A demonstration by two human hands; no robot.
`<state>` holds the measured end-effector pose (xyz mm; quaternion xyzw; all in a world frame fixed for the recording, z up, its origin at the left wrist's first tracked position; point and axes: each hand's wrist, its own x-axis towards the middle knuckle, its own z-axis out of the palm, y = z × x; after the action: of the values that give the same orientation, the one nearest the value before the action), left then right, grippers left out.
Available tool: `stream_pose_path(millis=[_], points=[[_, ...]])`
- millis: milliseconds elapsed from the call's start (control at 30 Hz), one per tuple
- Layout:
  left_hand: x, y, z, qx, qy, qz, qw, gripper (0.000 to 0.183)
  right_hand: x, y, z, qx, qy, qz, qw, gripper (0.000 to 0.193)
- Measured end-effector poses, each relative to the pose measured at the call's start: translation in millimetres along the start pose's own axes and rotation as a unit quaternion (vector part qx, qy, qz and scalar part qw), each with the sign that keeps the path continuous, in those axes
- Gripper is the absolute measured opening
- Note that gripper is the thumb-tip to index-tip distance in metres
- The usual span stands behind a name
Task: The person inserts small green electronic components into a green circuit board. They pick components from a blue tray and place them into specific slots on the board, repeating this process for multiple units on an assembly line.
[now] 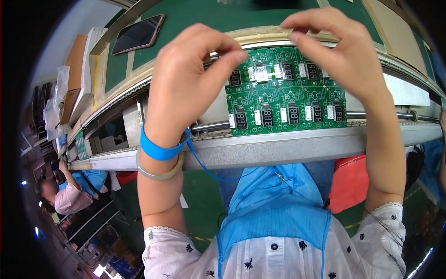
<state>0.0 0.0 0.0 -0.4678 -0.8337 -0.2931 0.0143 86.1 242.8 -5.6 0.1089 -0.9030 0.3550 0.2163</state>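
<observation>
The green circuit-board panel (279, 88) lies on the conveyor (288, 156), between and below the hands. The left hand (186, 79) bends over its far left corner; whether thumb and forefinger pinch anything cannot be told. The right hand (348, 51), far right, holds thumb and forefinger slightly spread.
</observation>
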Motion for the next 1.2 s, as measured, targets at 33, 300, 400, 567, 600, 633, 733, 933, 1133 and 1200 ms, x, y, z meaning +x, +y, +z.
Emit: stream_pose_path(millis=[33, 300, 400, 567, 600, 633, 733, 933, 1133, 1200], points=[[5.5, 0.5, -2.5, 0.010, 0.021, 0.012, 1.000, 0.018, 6.8, -2.6, -3.4, -0.003, 0.016, 0.012, 1.000, 0.015], [110.8, 14.8, -2.0, 0.151, 0.036, -0.029, 0.987, 0.014, 89.1, 32.7, -23.9, -0.184, -0.046, 0.024, 0.982, 0.020], [139.5, -14.6, 20.6, 0.177, 0.101, 0.090, 0.975, 0.013, 102.4, 31.6, -13.8, -0.286, -0.101, 0.047, 0.952, 0.019], [146.4, -25.6, 33.2, 0.211, 0.079, 0.077, 0.971, 0.012, 102.1, 38.5, -3.8, -0.306, -0.080, 0.024, 0.948, 0.016], [148.1, -27.3, 34.6, 0.213, 0.080, 0.071, 0.971, 0.012, 98.2, 34.9, -4.1, -0.304, -0.066, 0.007, 0.950, 0.016], [149.0, -29.2, 35.7, 0.215, 0.082, 0.066, 0.971, 0.012, 95.8, 33.0, -4.1, -0.301, -0.053, -0.010, 0.952, 0.016], [149.8, -29.8, 37.8, 0.236, 0.099, 0.073, 0.964, 0.012, 101.9, 45.5, -2.4, -0.270, -0.031, 0.030, 0.962, 0.014], [143.3, -17.2, 30.4, 0.181, 0.044, 0.046, 0.981, 0.011, 97.6, 56.7, -2.2, -0.257, 0.016, 0.017, 0.966, 0.012], [142.9, -25.4, 39.7, 0.144, 0.116, 0.053, 0.981, 0.012, 68.8, 4.9, -6.2, -0.048, 0.131, 0.000, 0.990, 0.015], [141.6, -23.9, 35.8, 0.122, 0.100, 0.039, 0.987, 0.014, 41.2, -6.8, -4.3, -0.008, 0.017, 0.014, 1.000, 0.013]])
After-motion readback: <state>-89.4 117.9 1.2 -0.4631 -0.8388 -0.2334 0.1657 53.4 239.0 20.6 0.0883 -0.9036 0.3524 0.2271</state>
